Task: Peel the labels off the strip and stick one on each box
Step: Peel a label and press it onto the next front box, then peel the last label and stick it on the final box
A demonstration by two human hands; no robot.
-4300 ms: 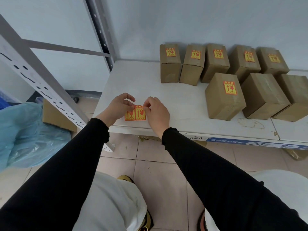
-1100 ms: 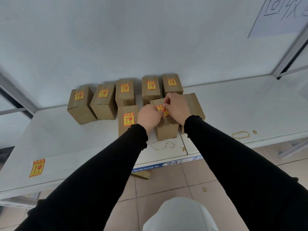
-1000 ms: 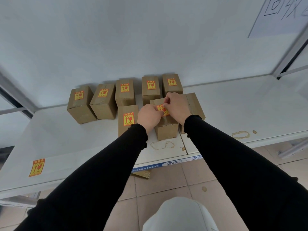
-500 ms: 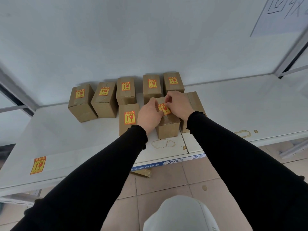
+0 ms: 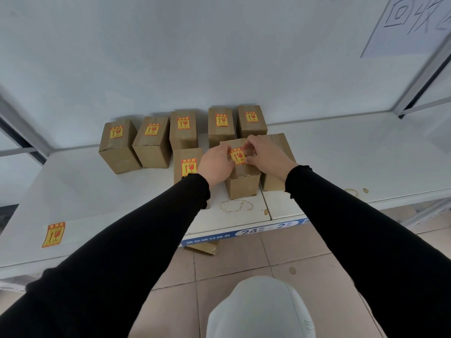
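Observation:
Several brown cardboard boxes stand on the white shelf point(image 5: 341, 152). The five in the back row point(image 5: 183, 132) each carry a red-and-yellow label on top, as does the front left box point(image 5: 188, 164). My left hand point(image 5: 216, 164) and my right hand point(image 5: 264, 154) meet over the front middle box point(image 5: 241, 186). Their fingertips hold a label point(image 5: 238, 156) by its left and right edges, flat against that box's top. The front right box point(image 5: 278, 142) is partly hidden by my right hand and shows no label. One more label point(image 5: 53, 234) lies on the shelf at the front left.
A wall rises right behind the boxes. Metal rack posts point(image 5: 424, 76) stand at the right and left ends. A blue number strip point(image 5: 244, 234) runs along the shelf's front edge. Below are floor tiles, a cardboard scrap point(image 5: 202, 248) and my knee point(image 5: 261, 308).
Earlier both hands held a two-label strip at the shelf's front edge. One label now lies on the shelf; the other has been brought onto the front middle box and lowered flat.

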